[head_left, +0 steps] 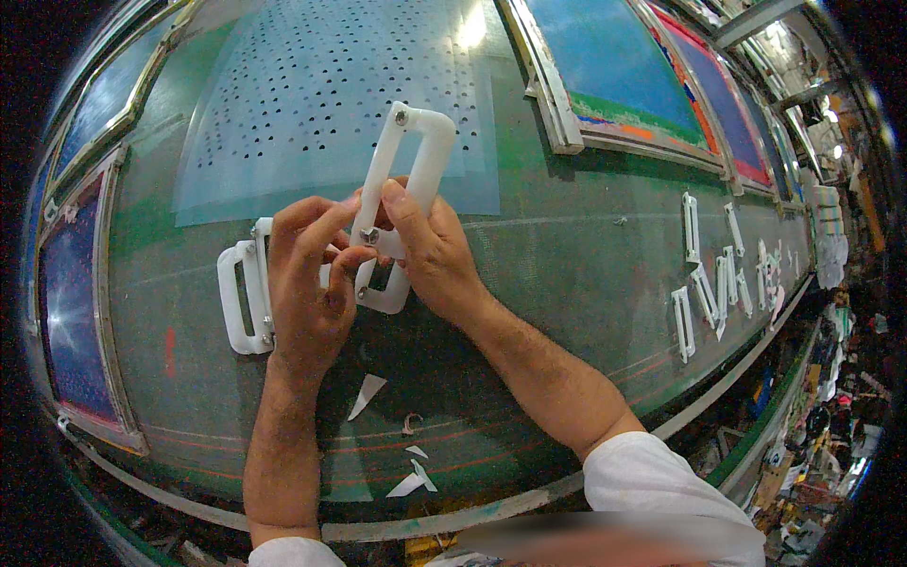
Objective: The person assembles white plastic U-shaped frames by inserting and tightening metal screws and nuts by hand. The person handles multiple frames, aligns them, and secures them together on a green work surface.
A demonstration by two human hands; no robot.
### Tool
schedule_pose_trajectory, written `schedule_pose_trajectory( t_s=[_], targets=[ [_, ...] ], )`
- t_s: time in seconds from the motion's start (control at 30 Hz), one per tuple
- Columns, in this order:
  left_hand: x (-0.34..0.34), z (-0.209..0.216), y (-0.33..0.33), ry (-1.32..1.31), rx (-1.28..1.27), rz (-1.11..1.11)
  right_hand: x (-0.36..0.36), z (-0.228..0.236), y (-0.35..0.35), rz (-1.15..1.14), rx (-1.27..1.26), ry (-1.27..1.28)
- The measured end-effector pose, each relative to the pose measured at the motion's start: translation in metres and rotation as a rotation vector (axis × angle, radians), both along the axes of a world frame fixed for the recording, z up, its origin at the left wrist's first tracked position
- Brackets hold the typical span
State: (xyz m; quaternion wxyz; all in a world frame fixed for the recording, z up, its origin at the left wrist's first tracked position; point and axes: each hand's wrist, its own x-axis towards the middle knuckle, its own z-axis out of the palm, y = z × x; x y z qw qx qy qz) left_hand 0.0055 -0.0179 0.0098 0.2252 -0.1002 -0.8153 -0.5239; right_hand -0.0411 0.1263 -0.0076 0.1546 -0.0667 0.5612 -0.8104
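Observation:
A white plastic pull handle [433, 156], a long loop with a metal screw fitting at each end of one side, is held up tilted over the green table. My right hand [439, 250] is closed around its lower part, thumb lying on the front. At the lower fitting, my left hand [315, 269] pinches the handle's end between thumb and fingers; whether a small part is also in that pinch is hidden. Behind and below my hands lies another white handle [385, 300], partly covered. Left of my left hand, more white handles [231, 300] rest side by side.
A translucent sheet with dark dots [331, 94] covers the table's far middle. Framed screens stand at the left [80, 293] and far right [624, 66]. Several white handles [683, 324] lie on the right. White scraps [366, 395] sit near the front edge [453, 522].

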Motion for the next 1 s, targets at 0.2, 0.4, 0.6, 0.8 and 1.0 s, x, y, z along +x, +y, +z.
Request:
schedule_pose_trajectory(
  t_s=[0.2, 0.4, 0.6, 0.8, 1.0],
  targets=[
    [-0.006, 0.0, -0.003, 0.179, -0.178, -0.101, 0.0, -0.001, 0.002, 0.004, 0.046, 0.026],
    [-0.003, -0.002, -0.006, 0.13, -0.113, -0.03, 0.001, -0.003, -0.001, -0.029, 0.033, 0.047],
    [-0.004, -0.007, -0.007, 0.063, 0.145, -0.054, 0.004, -0.002, -0.001, -0.055, 0.051, 0.052],
    [0.001, -0.003, -0.004, -0.1, 0.364, -0.024, 0.006, 0.002, -0.005, -0.15, 0.001, 0.068],
    [0.0, 0.008, 0.001, -0.393, 0.424, -0.008, 0.006, 0.008, -0.004, -0.212, -0.062, 0.07]
  ],
)
